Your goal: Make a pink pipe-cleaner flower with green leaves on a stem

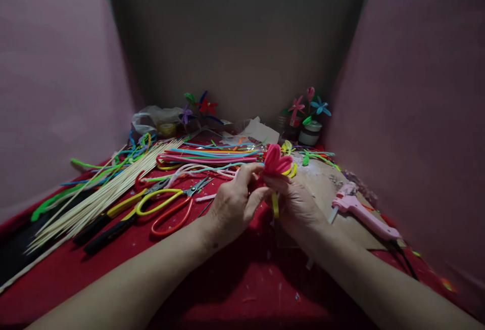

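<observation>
I'm pinching the pink flower [278,161] by its base in my right hand [297,207]; my left hand [235,196] is curling close by on the left, hold unclear. Flower is standing petals-up over the red cloth [68,275], between scissors [190,192] and, to the right, glue gun [358,209]. Looking light, soft, easily bent; base seems best for holding, sparing petals.

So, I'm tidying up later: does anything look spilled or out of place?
Mainly small scraps on the red cloth, near the front: they lie scattered loose, like stray offcuts. The pink looped piece at the right hand's fingers shows no obvious damage.
</observation>
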`<control>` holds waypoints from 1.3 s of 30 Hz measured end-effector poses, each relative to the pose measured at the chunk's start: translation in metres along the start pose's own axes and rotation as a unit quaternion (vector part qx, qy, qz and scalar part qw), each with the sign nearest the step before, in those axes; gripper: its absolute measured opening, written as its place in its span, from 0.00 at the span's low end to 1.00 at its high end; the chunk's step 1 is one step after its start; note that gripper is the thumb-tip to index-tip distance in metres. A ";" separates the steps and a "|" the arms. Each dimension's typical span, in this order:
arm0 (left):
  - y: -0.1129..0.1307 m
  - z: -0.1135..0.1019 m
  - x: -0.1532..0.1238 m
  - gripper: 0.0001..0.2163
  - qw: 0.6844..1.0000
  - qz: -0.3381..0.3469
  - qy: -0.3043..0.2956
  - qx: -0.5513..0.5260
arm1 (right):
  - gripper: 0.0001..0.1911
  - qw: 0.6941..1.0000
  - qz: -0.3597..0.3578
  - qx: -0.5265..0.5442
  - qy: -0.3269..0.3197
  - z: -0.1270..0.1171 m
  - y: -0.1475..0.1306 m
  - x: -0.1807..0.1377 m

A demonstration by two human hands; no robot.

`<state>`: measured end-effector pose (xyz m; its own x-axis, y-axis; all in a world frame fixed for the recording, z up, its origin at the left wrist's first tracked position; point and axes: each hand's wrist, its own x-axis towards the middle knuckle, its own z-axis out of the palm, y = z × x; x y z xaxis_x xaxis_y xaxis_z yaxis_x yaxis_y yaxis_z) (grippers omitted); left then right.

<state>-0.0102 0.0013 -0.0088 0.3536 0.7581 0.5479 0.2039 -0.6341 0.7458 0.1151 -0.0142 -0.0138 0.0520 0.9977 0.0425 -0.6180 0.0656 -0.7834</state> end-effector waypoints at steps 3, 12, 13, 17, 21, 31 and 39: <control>-0.007 0.001 -0.003 0.10 0.991 0.066 0.006 0.118 | 0.07 1.000 -0.004 0.006 0.028 0.001 0.001 0.001; -0.007 -0.001 0.001 0.07 0.978 0.073 0.015 0.193 | 0.09 0.999 -0.035 -0.037 0.018 0.003 0.006 -0.003; -0.005 -0.002 0.001 0.06 0.985 0.066 0.028 0.157 | 0.10 0.998 -0.047 -0.047 0.012 0.003 0.006 -0.004; 0.003 -0.005 0.001 0.04 0.998 0.003 0.054 0.017 | 0.08 0.993 -0.078 -0.089 -0.020 0.002 0.002 -0.007; 0.009 -0.006 0.003 0.04 0.991 -0.092 0.023 -0.090 | 0.05 0.986 -0.079 -0.140 -0.038 0.000 -0.004 -0.010; 0.017 -0.014 0.011 0.03 0.923 -0.203 -0.059 -0.322 | 0.07 0.992 -0.037 -0.088 -0.086 -0.001 -0.006 -0.006; 0.003 -0.019 0.018 0.06 0.865 -0.274 -0.147 -0.393 | 0.06 0.990 -0.019 -0.082 -0.117 -0.010 -0.002 -0.002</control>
<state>-0.0210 0.0158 0.0105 0.6405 0.7680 -0.0042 -0.2285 0.1958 0.9536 0.1237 -0.0168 -0.0189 -0.1218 0.9721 0.2003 -0.4828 0.1183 -0.8677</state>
